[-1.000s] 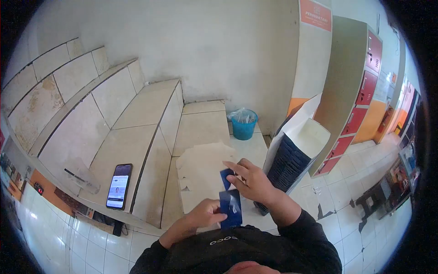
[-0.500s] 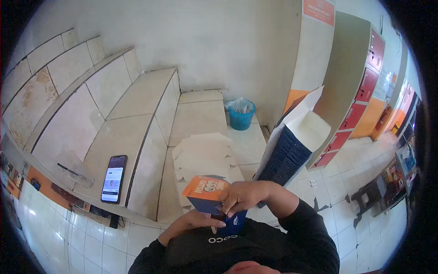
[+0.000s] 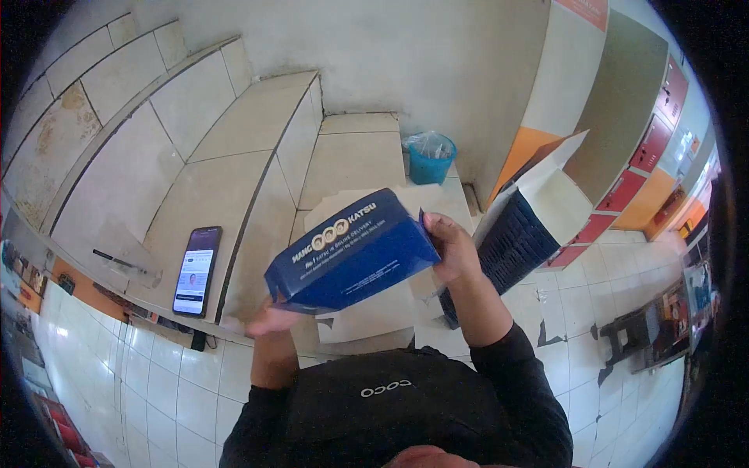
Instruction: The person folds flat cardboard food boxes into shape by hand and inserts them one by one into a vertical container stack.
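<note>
A dark blue cardboard food box (image 3: 351, 253), printed "Mang Katsu", is held tilted in front of my chest. My right hand (image 3: 454, 248) grips its right end near a raised flap, thumb on top. At the lower left corner, my left hand (image 3: 273, 318) holds the box from below, its fingers partly hidden and blurred. Flat white cardboard sheets (image 3: 370, 316) lie on the tiled ledge beneath. To the right stands a tall open carton (image 3: 519, 242) packed with a stack of dark blue folded cardboard.
A lit phone (image 3: 197, 271) lies on the left tiled counter beside a clear plastic cup (image 3: 136, 269) with a dark straw. A blue bucket (image 3: 431, 160) with a plastic bag stands at the back. Red lockers (image 3: 651, 144) line the right side.
The box has gone from close against my chest, orange side showing, to further forward, turned with its long blue side up. My hands have spread to its two ends.
</note>
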Demonstrator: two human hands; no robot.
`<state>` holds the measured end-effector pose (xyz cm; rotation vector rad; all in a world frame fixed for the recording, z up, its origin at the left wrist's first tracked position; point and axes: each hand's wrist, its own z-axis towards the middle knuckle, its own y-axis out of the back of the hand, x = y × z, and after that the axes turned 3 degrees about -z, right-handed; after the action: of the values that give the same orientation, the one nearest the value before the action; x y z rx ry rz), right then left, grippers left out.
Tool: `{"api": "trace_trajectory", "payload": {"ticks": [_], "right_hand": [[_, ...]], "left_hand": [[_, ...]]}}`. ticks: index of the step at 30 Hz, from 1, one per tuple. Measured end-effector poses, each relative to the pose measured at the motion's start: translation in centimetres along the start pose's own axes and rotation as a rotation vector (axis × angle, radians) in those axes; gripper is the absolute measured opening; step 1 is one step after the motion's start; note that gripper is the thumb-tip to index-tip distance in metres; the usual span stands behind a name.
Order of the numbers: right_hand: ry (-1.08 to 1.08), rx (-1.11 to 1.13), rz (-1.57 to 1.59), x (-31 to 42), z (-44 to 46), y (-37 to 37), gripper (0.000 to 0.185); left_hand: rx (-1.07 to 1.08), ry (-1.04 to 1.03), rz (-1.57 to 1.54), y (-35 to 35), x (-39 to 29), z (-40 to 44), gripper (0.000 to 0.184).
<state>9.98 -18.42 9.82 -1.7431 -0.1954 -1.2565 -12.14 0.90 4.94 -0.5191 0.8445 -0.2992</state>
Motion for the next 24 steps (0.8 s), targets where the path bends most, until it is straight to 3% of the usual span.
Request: {"api": "trace_trajectory", "payload": {"ticks": [1,2,4,6,9,10,13,16,17,20,22,24], "right_hand": [[-0.017,-0.149,-0.043,-0.8,0.3,-0.4,0.026],[0.029,-0.101,-0.101,-1.0,0.3,-0.4,0.031],[0.117,0.007,-0.222,-1.4,0.1,-0.3,0.044],[0.197,0.134,-0.251,-1.2,-0.1,-0.3,0.056],[0.336,0.267,-0.45,-2.0,-0.7,-0.2,0.089],[0.427,0.286,-0.607,-2.3,-1.4,-1.1,0.099],[0.514,0.391,-1.207,-4.2,-4.0,-3.7,0.103],[0.578,0.255,-1.087,-7.0,-4.3,-3.9,0.105],[0.705,0.181,-1.026,-7.6,-4.3,-3.8,0.088],[0.72,0.024,-1.325,-7.3,-3.5,-1.5,0.052],[0.551,0.033,-0.867,-6.6,-3.5,-0.7,0.029],[0.397,-0.029,-0.564,-5.4,-4.0,-0.4,0.015]], "left_hand": [[-0.119,0.065,0.282,0.9,0.5,-1.6,0.078],[-0.241,0.13,0.563,2.2,1.1,-2.9,0.074],[-0.366,0.34,0.347,4.1,1.4,-3.2,0.058],[-0.471,0.085,0.054,1.3,2.0,-0.9,0.043],[-0.653,0.103,-0.199,-1.5,2.1,0.5,0.045],[-0.605,0.099,-0.21,-2.5,2.5,0.8,0.046],[-0.417,0.17,-0.102,-4.7,3.8,1.2,0.048],[-0.459,0.366,0.107,-7.3,3.6,1.9,0.045],[-0.466,0.367,0.189,-8.3,3.2,2.1,0.043],[-0.435,0.253,0.356,-9.6,3.3,2.7,0.035],[-0.35,0.026,0.364,-8.5,5.0,2.2,0.03],[-0.285,-0.004,0.542,-7.4,5.1,2.3,0.027]]}}
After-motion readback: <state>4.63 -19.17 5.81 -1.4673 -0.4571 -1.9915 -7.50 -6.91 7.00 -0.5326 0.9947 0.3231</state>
